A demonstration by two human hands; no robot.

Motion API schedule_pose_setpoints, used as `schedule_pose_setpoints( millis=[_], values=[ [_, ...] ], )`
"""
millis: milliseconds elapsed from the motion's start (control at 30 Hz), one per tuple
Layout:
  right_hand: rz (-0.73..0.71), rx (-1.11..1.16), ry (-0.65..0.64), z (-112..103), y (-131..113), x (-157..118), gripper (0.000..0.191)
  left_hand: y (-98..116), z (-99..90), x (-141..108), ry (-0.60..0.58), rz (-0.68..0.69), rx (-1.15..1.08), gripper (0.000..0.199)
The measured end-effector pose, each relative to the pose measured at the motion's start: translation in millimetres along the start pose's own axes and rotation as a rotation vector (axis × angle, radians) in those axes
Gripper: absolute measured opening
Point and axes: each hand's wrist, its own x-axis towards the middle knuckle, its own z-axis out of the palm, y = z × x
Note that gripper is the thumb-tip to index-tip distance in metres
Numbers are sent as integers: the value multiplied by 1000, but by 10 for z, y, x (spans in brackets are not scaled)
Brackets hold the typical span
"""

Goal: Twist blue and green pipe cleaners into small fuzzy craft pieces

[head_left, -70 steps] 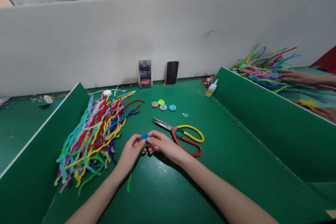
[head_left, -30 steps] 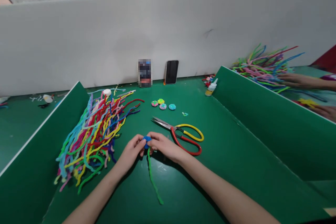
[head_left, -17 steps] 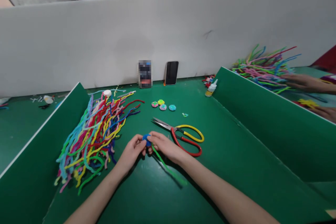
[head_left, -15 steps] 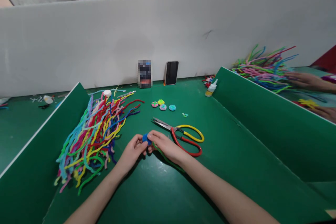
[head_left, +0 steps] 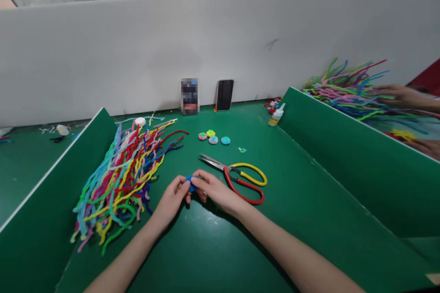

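Observation:
A small blue fuzzy piece (head_left: 191,183) is pinched between my two hands above the middle of the green table. My left hand (head_left: 174,195) grips its left side with thumb and fingers. On its right side, my right hand (head_left: 213,191) presses it with closed fingers. A bit of green stem shows under my right hand, mostly hidden. Just beyond and right of that hand lie scissors (head_left: 224,167) with one yellow and one red handle. Several small round fuzzy pieces (head_left: 213,140) rest farther back, with a tiny green-and-white scrap (head_left: 242,150) to their right.
Colourful fuzzy stems (head_left: 127,165) are heaped at the left. Two phones (head_left: 225,95) lean on the back wall. A glue bottle (head_left: 277,115) stands by the right green divider (head_left: 357,160). Beyond it, another person's hand (head_left: 395,96) touches more stems (head_left: 347,91).
My fingers have shifted slightly around the blue piece, and less of the green stem shows under my right hand. The other person's hand has moved up and left a little.

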Motion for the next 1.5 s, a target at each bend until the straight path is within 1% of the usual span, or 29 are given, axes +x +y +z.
schedule_pose_setpoints(
  millis=[167,433,500,700,800,867,967,1067,1200,1333,1500],
  values=[
    [24,-10,-39,-15,-21,-11,19,-31,-14,0,-36,19,-22,37],
    [46,112,-147,-63,-33,-17,7,-31,-63,-26,-119,24,-64,32],
    [61,129,-147,-61,-31,-16,7,-23,-57,-26,-110,11,-80,32],
    [60,130,-85,-29,-38,-12,12,-4,-21,-14,-20,9,-204,37],
    [67,131,-83,-21,-46,-13,16,-20,-30,1,-9,-4,-179,37],
    [67,122,-89,-22,-47,-15,18,-35,-42,10,-21,-1,-118,35],
    [59,97,-110,-31,-46,-18,17,-45,-60,12,-81,23,-50,31],
    [54,90,-121,-47,-49,-21,12,-37,-77,-3,-142,38,-36,28],
    [44,105,-148,-70,-51,-19,9,-25,-98,-19,-175,33,-60,26],
    [59,124,-159,-80,-22,-4,6,-20,-95,-16,-167,15,-83,27],
    [61,114,-145,-66,-6,2,6,-15,-57,-16,-118,17,-156,38]
  ],
)
